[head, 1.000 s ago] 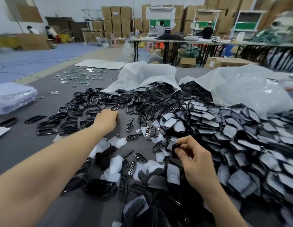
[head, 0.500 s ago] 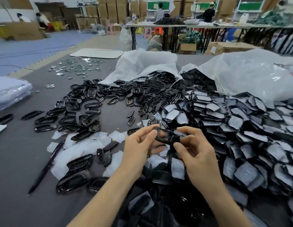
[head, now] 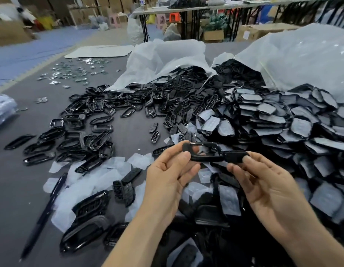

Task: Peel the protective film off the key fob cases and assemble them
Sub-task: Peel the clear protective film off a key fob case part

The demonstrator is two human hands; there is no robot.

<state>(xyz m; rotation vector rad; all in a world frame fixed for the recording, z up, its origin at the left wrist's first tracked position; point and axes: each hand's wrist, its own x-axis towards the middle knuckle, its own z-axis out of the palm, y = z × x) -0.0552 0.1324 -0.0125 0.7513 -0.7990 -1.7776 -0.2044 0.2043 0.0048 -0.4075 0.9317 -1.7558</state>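
Note:
My left hand (head: 173,174) pinches the left end of a black oval key fob frame (head: 203,152) between thumb and fingers. My right hand (head: 263,180) pinches a small black case piece (head: 234,156) that touches the frame's right end. Both hands hover above the grey table (head: 23,180). A big heap of film-covered black case halves (head: 273,122) lies to the right. Loose black frames (head: 86,135) and button pads (head: 155,132) are spread to the left and middle. Peeled white film scraps (head: 102,170) lie under and left of my hands.
A dark pen (head: 42,214) lies on the table at lower left. Two white plastic bags (head: 167,60) spill parts at the back. Small shiny metal pieces (head: 75,72) are scattered far left. Folding tables and cardboard boxes stand beyond.
My left hand came back from the frame pile at the left with a black frame and joined my right hand; both now hold parts together, palms turned more upward.

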